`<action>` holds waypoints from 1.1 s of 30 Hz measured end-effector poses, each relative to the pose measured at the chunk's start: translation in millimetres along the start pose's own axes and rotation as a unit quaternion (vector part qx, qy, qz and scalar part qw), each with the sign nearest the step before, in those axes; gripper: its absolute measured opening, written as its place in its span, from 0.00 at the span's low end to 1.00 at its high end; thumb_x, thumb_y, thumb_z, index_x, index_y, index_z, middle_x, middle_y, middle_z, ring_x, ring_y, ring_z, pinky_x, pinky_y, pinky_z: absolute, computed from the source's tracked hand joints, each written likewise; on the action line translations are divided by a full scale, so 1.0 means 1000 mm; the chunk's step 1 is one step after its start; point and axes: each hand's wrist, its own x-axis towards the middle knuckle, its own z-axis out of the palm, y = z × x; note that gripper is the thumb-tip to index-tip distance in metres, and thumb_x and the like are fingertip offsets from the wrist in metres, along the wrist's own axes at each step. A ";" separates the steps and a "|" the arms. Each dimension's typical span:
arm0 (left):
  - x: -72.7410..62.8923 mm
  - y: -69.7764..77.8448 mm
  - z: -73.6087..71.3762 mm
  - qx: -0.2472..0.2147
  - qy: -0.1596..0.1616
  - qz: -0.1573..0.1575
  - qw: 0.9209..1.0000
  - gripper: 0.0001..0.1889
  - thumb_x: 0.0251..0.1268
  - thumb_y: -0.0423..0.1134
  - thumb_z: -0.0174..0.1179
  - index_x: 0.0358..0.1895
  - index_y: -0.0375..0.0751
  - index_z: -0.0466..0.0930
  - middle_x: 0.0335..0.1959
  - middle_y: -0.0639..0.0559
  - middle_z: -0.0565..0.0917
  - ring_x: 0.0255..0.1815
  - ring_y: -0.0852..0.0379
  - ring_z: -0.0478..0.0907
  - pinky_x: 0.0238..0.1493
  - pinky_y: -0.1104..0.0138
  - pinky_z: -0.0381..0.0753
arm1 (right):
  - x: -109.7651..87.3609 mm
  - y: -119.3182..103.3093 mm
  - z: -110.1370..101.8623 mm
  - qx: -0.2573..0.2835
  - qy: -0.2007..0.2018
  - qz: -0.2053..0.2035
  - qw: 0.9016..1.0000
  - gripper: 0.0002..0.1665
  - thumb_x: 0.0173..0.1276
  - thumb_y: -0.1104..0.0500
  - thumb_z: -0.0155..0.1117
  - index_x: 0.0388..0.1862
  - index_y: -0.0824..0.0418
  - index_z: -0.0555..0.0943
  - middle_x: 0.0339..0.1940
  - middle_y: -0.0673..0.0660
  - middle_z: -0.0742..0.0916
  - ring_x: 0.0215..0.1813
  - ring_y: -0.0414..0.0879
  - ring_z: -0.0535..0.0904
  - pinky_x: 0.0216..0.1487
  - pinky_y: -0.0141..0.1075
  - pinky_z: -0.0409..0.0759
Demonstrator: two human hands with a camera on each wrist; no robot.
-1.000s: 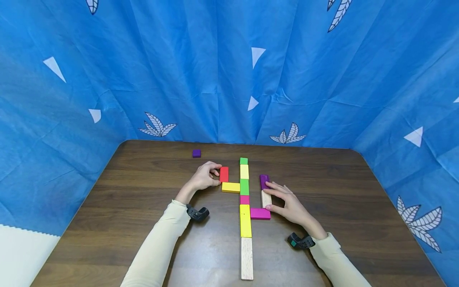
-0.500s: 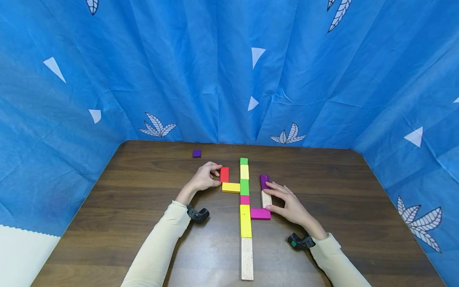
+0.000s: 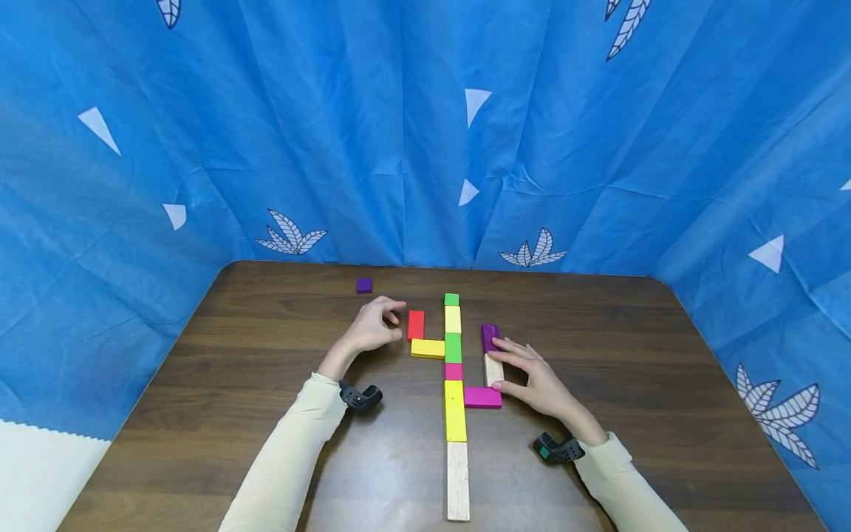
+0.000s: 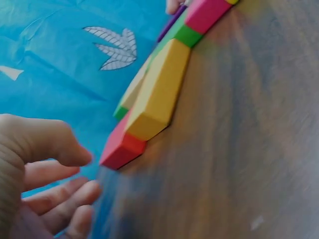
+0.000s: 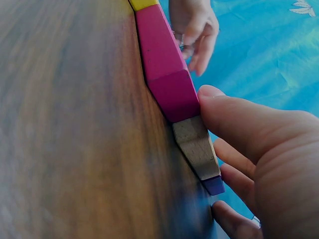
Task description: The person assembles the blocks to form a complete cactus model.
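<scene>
My left hand is just left of the red block, fingers loosely bent and a gap between them and the block. The left wrist view shows the same gap beside the red block. That block lies at the left end of a short yellow block. My right hand holds a plain wooden block between thumb and fingers. Beyond it lies a dark purple block, touched by a fingertip. A magenta block lies crosswise at its near end.
A straight column runs down the middle, with a green block, a long yellow block and a long pale wooden block among its pieces. A small purple block lies apart near the back. A blue curtain hangs behind the table.
My left hand has let go of the red block and drawn back to the left. The right hand and the blocks stay where they were.
</scene>
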 end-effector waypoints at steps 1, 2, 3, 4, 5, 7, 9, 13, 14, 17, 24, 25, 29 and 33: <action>0.001 -0.001 -0.004 -0.001 0.025 0.000 1.000 0.27 0.46 0.28 0.66 0.57 0.30 0.79 0.46 0.40 0.80 0.40 0.50 0.79 0.41 0.67 0.75 | 0.000 0.000 0.000 0.000 0.000 -0.001 1.000 0.34 0.59 0.50 0.72 0.65 0.54 0.77 0.73 0.58 0.72 0.76 0.60 0.61 0.75 0.64 0.47; 0.002 -0.002 -0.008 -0.001 0.054 0.001 0.999 0.25 0.47 0.29 0.66 0.54 0.31 0.80 0.46 0.39 0.80 0.40 0.49 0.79 0.41 0.66 0.75 | 0.000 0.000 0.000 0.001 0.000 0.000 1.000 0.34 0.60 0.50 0.72 0.65 0.54 0.77 0.73 0.58 0.72 0.76 0.60 0.60 0.75 0.64 0.46; 0.003 -0.003 -0.013 -0.007 0.084 0.000 0.996 0.23 0.48 0.29 0.66 0.52 0.31 0.81 0.45 0.38 0.80 0.39 0.48 0.79 0.41 0.65 0.75 | 0.000 0.000 0.000 0.002 -0.001 -0.001 1.000 0.34 0.60 0.50 0.72 0.65 0.54 0.77 0.73 0.58 0.72 0.76 0.60 0.60 0.75 0.64 0.46; 0.006 -0.005 -0.018 -0.015 0.113 -0.004 0.993 0.22 0.49 0.30 0.67 0.51 0.31 0.81 0.45 0.38 0.80 0.40 0.46 0.79 0.42 0.64 0.76 | 0.000 0.000 0.000 0.001 -0.001 -0.002 1.000 0.34 0.60 0.49 0.72 0.65 0.54 0.77 0.73 0.58 0.72 0.76 0.60 0.61 0.75 0.65 0.46; 0.008 -0.006 -0.023 -0.024 0.141 -0.007 0.990 0.21 0.49 0.30 0.67 0.51 0.31 0.81 0.45 0.37 0.80 0.40 0.45 0.79 0.42 0.62 0.76 | 0.000 0.000 -0.001 0.002 -0.001 -0.002 1.000 0.34 0.60 0.49 0.72 0.65 0.54 0.77 0.73 0.58 0.72 0.76 0.60 0.60 0.75 0.64 0.46; 0.013 -0.010 -0.032 -0.040 0.176 -0.021 0.983 0.22 0.51 0.30 0.68 0.53 0.32 0.80 0.48 0.36 0.79 0.44 0.43 0.79 0.45 0.59 0.77 | 0.000 -0.001 -0.001 0.003 -0.001 -0.002 1.000 0.34 0.60 0.49 0.72 0.65 0.54 0.77 0.73 0.58 0.72 0.77 0.60 0.60 0.75 0.64 0.46; 0.017 -0.016 -0.041 -0.055 0.188 -0.045 0.980 0.24 0.54 0.30 0.68 0.57 0.32 0.77 0.53 0.37 0.77 0.48 0.42 0.77 0.48 0.56 0.78 | -0.001 -0.001 -0.001 0.003 -0.002 -0.002 1.000 0.34 0.60 0.49 0.72 0.65 0.54 0.77 0.73 0.58 0.72 0.77 0.60 0.60 0.75 0.64 0.46; 0.023 -0.029 -0.053 -0.073 0.163 -0.105 0.978 0.28 0.59 0.32 0.66 0.64 0.36 0.72 0.62 0.38 0.71 0.57 0.41 0.74 0.56 0.52 0.77 | 0.000 -0.001 -0.001 0.002 -0.002 -0.003 1.000 0.34 0.61 0.48 0.71 0.65 0.53 0.77 0.73 0.57 0.72 0.77 0.60 0.60 0.75 0.64 0.46; 0.023 -0.032 -0.054 -0.075 0.154 -0.118 0.978 0.29 0.60 0.33 0.66 0.65 0.36 0.72 0.63 0.38 0.70 0.58 0.41 0.74 0.57 0.51 0.77 | 0.000 -0.001 -0.001 0.001 -0.003 -0.004 1.000 0.34 0.61 0.48 0.71 0.66 0.53 0.77 0.73 0.57 0.72 0.77 0.60 0.60 0.75 0.64 0.46; 0.024 -0.040 -0.056 -0.083 0.130 -0.146 0.977 0.30 0.60 0.32 0.66 0.67 0.37 0.70 0.66 0.37 0.68 0.59 0.40 0.73 0.58 0.51 0.77 | 0.000 0.000 -0.001 0.000 -0.002 -0.003 1.000 0.33 0.61 0.48 0.71 0.66 0.53 0.77 0.73 0.57 0.72 0.77 0.59 0.60 0.76 0.63 0.46; 0.027 -0.049 -0.055 -0.052 0.107 -0.163 0.979 0.30 0.60 0.32 0.66 0.67 0.34 0.70 0.62 0.34 0.70 0.57 0.40 0.75 0.56 0.55 0.76 | 0.000 -0.001 -0.001 0.004 -0.002 -0.002 1.000 0.34 0.61 0.48 0.71 0.66 0.53 0.77 0.73 0.57 0.72 0.77 0.60 0.60 0.76 0.63 0.46; 0.027 -0.050 -0.055 -0.048 0.106 -0.162 0.980 0.30 0.60 0.31 0.66 0.67 0.33 0.70 0.61 0.33 0.71 0.57 0.40 0.75 0.57 0.55 0.76 | 0.000 0.000 -0.001 0.005 -0.003 -0.002 1.000 0.34 0.61 0.48 0.71 0.66 0.53 0.77 0.73 0.57 0.72 0.77 0.60 0.60 0.76 0.63 0.46; 0.030 -0.051 -0.053 -0.032 0.110 -0.157 0.981 0.28 0.60 0.30 0.66 0.64 0.30 0.72 0.59 0.32 0.73 0.56 0.39 0.76 0.60 0.54 0.74 | 0.000 0.000 -0.001 0.006 -0.001 -0.002 1.000 0.33 0.61 0.48 0.71 0.66 0.53 0.77 0.73 0.57 0.72 0.77 0.60 0.60 0.76 0.63 0.46; 0.032 -0.052 -0.050 -0.030 0.116 -0.160 0.980 0.26 0.61 0.29 0.65 0.63 0.29 0.73 0.60 0.33 0.72 0.56 0.40 0.76 0.61 0.53 0.73 | -0.001 0.001 0.000 0.003 0.000 0.000 1.000 0.33 0.61 0.48 0.71 0.66 0.53 0.77 0.73 0.57 0.72 0.77 0.59 0.60 0.76 0.63 0.46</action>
